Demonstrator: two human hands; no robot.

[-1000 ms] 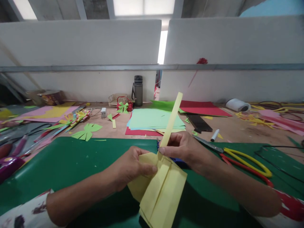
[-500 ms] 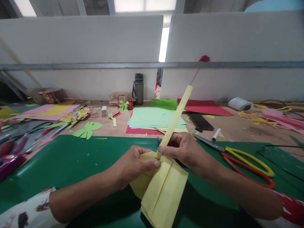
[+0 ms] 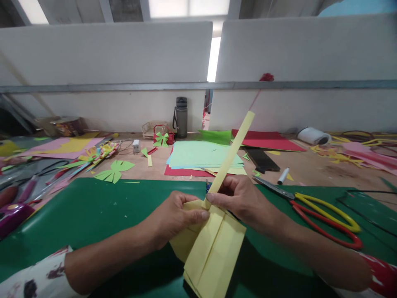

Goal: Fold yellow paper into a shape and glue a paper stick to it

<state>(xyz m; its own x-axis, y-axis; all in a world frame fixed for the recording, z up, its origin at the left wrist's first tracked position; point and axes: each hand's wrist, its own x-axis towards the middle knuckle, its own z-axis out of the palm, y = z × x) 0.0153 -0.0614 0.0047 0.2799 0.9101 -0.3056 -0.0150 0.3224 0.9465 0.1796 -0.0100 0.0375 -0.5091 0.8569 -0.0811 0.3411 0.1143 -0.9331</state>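
A folded yellow paper piece (image 3: 217, 252), shaped like a small bag or box, is held up over the green mat (image 3: 124, 219). My left hand (image 3: 180, 217) pinches its upper edge, thumb on the near side and fingers behind. From that edge a yellow paper strip (image 3: 231, 159) rises, leaning to the right. My right hand (image 3: 240, 196) grips the strip's lower end between thumb and fingers, where it meets the folded paper. Most of the right fingers are hidden behind the strip.
Scissors with yellow and red handles (image 3: 322, 217) lie right of my right hand. Beyond the mat are stacked pale green sheets (image 3: 201, 155), a black phone (image 3: 262, 159), a white marker (image 3: 283, 176), a grey bottle (image 3: 181, 118) and green paper cutouts (image 3: 114, 170). A purple glue gun (image 3: 14, 217) lies at left.
The strip's top end has tipped very slightly to the right. Both hands keep nearly the same place and hold.
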